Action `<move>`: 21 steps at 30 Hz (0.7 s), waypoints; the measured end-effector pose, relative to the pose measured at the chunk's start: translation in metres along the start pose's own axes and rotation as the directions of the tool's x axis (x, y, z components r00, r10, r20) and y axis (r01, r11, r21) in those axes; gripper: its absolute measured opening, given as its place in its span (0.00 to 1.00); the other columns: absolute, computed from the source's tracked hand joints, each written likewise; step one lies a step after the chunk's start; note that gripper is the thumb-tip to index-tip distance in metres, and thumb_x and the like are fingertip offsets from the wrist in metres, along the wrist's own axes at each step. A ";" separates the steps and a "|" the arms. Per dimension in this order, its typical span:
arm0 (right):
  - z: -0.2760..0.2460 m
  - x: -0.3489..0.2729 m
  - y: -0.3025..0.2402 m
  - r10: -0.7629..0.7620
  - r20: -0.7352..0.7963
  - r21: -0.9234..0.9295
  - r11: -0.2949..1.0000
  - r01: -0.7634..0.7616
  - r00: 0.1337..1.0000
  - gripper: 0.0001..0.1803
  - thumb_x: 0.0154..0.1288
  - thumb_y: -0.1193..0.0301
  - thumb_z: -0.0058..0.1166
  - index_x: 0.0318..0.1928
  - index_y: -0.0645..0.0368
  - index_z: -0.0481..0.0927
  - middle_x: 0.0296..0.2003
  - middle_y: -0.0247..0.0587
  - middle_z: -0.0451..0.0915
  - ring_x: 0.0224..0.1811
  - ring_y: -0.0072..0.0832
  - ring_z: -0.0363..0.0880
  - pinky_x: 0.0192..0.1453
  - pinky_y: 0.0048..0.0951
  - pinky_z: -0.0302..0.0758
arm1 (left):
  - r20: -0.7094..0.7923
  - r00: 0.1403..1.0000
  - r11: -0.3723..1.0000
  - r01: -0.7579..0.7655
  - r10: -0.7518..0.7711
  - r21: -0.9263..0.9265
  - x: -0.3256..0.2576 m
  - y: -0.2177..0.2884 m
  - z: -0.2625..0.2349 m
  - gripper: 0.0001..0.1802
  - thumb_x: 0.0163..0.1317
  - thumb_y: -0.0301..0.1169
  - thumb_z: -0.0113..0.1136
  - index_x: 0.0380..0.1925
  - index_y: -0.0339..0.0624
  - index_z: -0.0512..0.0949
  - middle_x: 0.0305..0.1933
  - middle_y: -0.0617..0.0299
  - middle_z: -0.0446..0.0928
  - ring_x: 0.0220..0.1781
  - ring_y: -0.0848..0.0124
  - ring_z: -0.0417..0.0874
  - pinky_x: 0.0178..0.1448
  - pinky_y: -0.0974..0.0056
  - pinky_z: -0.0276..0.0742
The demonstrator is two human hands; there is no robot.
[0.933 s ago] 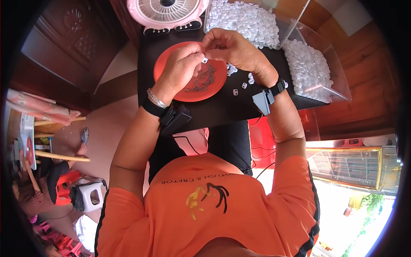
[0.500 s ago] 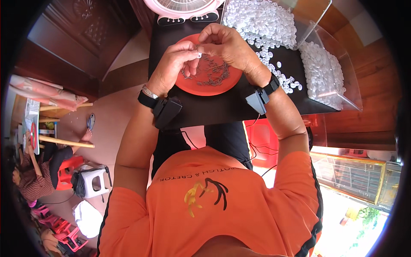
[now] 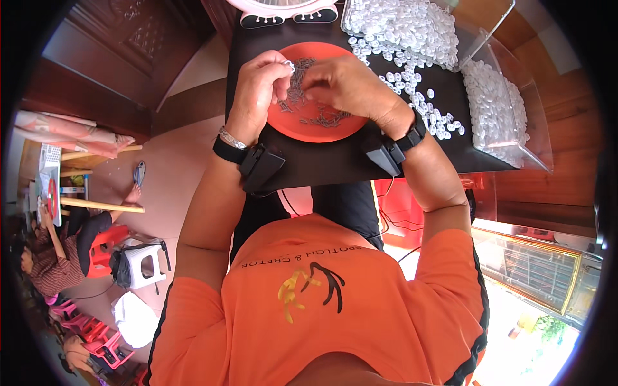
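My left hand (image 3: 261,87) is over the left side of a round orange-red plate (image 3: 302,133), closed in a pinch on a small white plastic piece (image 3: 290,66). On the plate lie many short grey metal pieces that look like screws (image 3: 329,118). Just above them, my right hand (image 3: 351,87) hovers with curled fingers, apart from the left. Its fingertips point down at the plate, and whatever they hold is too small or hidden to make out. Loose white oval plastic pieces (image 3: 430,94) lie on the dark table to the right of this hand.
Two clear bins, one at the back (image 3: 402,29) and one on the right (image 3: 492,109), hold heaps of white pieces. A pale pink fan base (image 3: 290,14) stands at the far edge of the black table (image 3: 302,168). Another person (image 3: 61,264) sits far left.
My hands have come apart: the right has moved away from the white piece and down toward the plate. The left keeps the white piece, now a little farther left.
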State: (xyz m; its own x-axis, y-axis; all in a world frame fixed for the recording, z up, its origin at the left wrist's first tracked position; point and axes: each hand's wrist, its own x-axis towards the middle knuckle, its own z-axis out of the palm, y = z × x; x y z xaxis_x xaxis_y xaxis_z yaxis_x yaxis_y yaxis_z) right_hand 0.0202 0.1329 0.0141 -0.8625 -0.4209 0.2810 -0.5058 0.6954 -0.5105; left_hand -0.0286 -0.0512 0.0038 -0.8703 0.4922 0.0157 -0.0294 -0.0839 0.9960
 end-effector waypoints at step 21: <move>0.014 -0.007 0.012 0.084 0.010 -0.392 0.917 -0.073 0.996 0.06 0.51 0.71 0.53 0.24 0.60 0.80 0.27 0.48 0.80 0.33 0.44 0.80 0.36 0.43 0.75 | -0.112 0.990 0.968 0.051 -0.081 -0.244 0.031 -0.015 0.038 0.05 0.55 0.33 0.53 0.27 0.46 0.74 0.19 0.70 0.71 0.18 0.78 0.68 0.22 0.73 0.59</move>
State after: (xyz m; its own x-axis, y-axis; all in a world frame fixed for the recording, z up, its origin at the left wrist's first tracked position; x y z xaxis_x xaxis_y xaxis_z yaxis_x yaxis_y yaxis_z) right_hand 0.0202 0.1360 -0.0052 -0.9015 -0.3671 0.2292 -0.4084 0.8967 -0.1704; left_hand -0.0363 -0.0014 -0.0077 -0.9148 0.3969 -0.0745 -0.1929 -0.2673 0.9441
